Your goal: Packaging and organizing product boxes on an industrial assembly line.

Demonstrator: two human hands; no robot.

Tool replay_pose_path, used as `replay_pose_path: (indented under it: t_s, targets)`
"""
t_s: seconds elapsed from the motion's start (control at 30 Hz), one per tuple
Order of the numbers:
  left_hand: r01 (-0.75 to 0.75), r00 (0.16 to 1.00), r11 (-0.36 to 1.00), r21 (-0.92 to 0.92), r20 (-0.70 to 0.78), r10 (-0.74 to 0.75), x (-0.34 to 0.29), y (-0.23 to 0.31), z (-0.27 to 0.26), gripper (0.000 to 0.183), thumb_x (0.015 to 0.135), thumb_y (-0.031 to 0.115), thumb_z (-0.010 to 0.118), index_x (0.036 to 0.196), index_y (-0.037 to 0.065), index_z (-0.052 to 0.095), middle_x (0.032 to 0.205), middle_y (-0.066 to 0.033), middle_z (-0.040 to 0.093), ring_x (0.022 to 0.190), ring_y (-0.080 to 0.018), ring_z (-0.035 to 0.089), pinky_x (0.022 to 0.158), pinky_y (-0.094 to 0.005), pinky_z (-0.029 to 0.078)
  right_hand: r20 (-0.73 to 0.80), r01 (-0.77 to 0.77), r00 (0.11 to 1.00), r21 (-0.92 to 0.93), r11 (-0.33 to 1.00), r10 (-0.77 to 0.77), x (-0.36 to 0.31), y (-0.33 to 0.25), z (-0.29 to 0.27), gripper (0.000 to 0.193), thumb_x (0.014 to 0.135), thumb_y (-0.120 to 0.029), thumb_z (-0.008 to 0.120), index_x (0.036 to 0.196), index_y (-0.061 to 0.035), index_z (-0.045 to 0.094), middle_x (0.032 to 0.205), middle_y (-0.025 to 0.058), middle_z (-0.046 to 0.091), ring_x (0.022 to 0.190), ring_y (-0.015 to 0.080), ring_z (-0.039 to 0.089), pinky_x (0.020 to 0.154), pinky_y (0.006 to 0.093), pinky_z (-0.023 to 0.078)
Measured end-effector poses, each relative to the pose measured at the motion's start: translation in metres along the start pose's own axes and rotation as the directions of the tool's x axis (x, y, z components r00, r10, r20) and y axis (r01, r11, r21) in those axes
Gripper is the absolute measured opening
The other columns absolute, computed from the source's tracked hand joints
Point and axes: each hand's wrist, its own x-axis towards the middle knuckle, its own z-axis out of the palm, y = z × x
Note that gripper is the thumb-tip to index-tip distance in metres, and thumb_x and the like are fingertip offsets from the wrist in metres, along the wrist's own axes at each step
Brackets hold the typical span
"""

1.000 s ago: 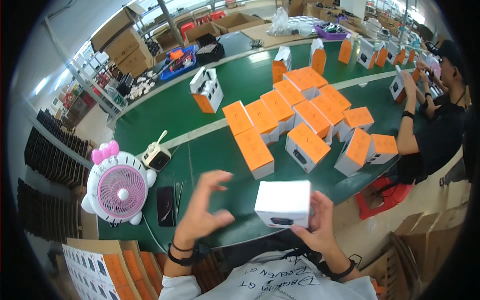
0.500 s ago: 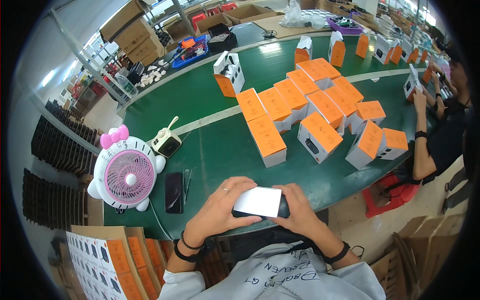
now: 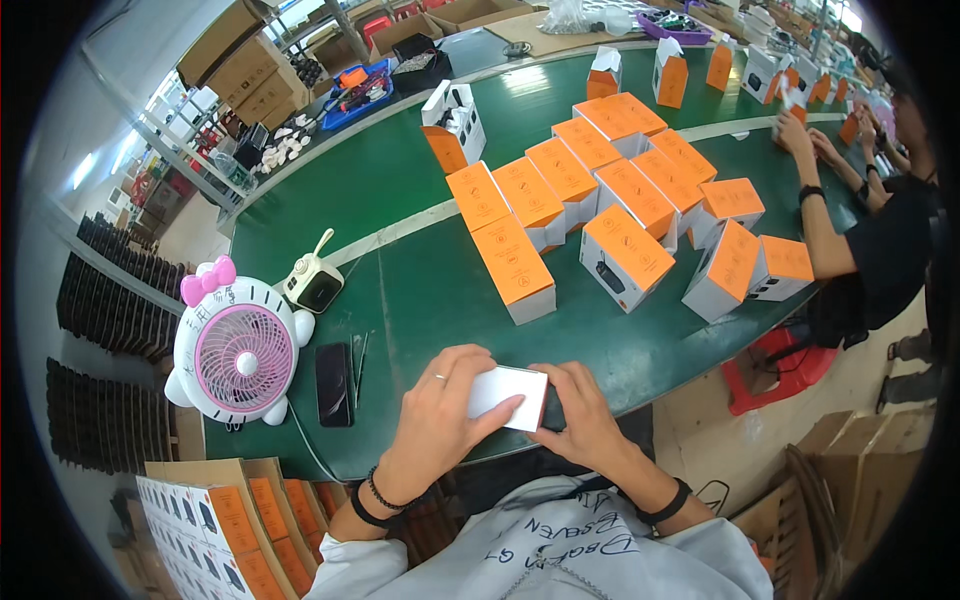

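Note:
Close to the table's near edge, both my hands hold one white rectangular piece (image 3: 512, 384), its broad white face turned up and a thin reddish edge showing on the right. My left hand (image 3: 442, 408) wraps its left side, with the thumb lying across the white face. At the opposite side, my right hand (image 3: 578, 412) grips with fingers and thumb. The palms hide the underside, so I cannot tell whether anything lies beneath. Beyond the hands, several orange-and-white boxes (image 3: 508, 262) stand in a cluster on the green table (image 3: 400, 290).
To the left are a pink-and-white fan (image 3: 245, 355), a black phone (image 3: 333, 385), thin tools (image 3: 360, 368) and a small cream device (image 3: 314, 284). An opened box (image 3: 455, 128) stands farther back. At right, a person (image 3: 870, 220) works beside a red stool (image 3: 780, 370).
The white piece has turned and tilted in my hands, and the dark thing seen under it before is now hidden. My left thumb has moved onto its face. The person at right has raised their hands.

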Motion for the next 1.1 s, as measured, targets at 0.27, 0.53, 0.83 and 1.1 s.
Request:
replay_pose_path:
  t_s: [0.27, 0.53, 0.83, 1.1]
  targets:
    - [0.084, 0.996, 0.995, -0.051, -0.036, -0.086, 0.006, -0.002, 0.012, 0.026, 0.086, 0.008, 0.075, 0.103, 0.001, 0.057, 0.101, -0.0189, 0.061, 0.089, -0.0366, 0.064, 0.077, -0.0437, 0.053, -0.020, -0.007, 1.000, -0.025, 1.000, 0.006, 0.001, -0.001, 0.003, 0.083, 0.069, -0.012, 0.087, 0.143, -0.0087, 0.051, 0.120, 0.0147, 0.054, 0.107, 0.0365, 0.055, 0.091, 0.0457, 0.047]
    - [-0.239, 0.962, 0.969, -0.065, -0.150, 0.227, -0.001, -0.030, 0.021, 0.034, 0.087, 0.023, 0.074, 0.098, 0.003, 0.049, 0.100, -0.0190, 0.054, 0.095, -0.0396, 0.054, 0.080, -0.0495, 0.047, -0.050, -0.019, 0.999, -0.087, 0.996, 0.015, -0.005, -0.010, 0.008, 0.077, 0.064, -0.015, 0.091, 0.134, -0.0109, 0.059, 0.111, 0.0119, 0.054, 0.103, 0.0334, 0.056, 0.087, 0.0448, 0.047]
    - [-0.281, 0.919, 0.948, -0.152, -0.328, 0.220, -0.046, -0.027, 0.019, 0.056, 0.084, 0.046, 0.080, 0.102, 0.009, 0.043, 0.103, -0.0127, 0.049, 0.095, -0.0290, 0.053, 0.097, -0.0496, 0.048, -0.191, -0.240, 0.957, -0.097, 0.966, 0.219, -0.018, -0.021, 0.034, 0.094, 0.065, -0.029, 0.096, 0.142, -0.0048, 0.049, 0.113, 0.0175, 0.054, 0.103, 0.0383, 0.058, 0.085, 0.0483, 0.050]
    - [0.316, 0.845, 0.895, -0.314, -0.335, -0.416, -0.083, -0.011, 0.018, 0.076, 0.074, -0.002, 0.077, 0.143, 0.001, 0.044, 0.132, -0.0144, 0.054, 0.125, -0.0272, 0.055, 0.114, -0.0424, 0.041, 0.234, -0.136, 0.972, 0.445, 0.885, 0.032, -0.032, -0.051, 0.045, 0.069, 0.085, -0.007, 0.075, 0.146, -0.0034, 0.042, 0.121, 0.0198, 0.056, 0.108, 0.0288, 0.065, 0.086, 0.0417, 0.058]
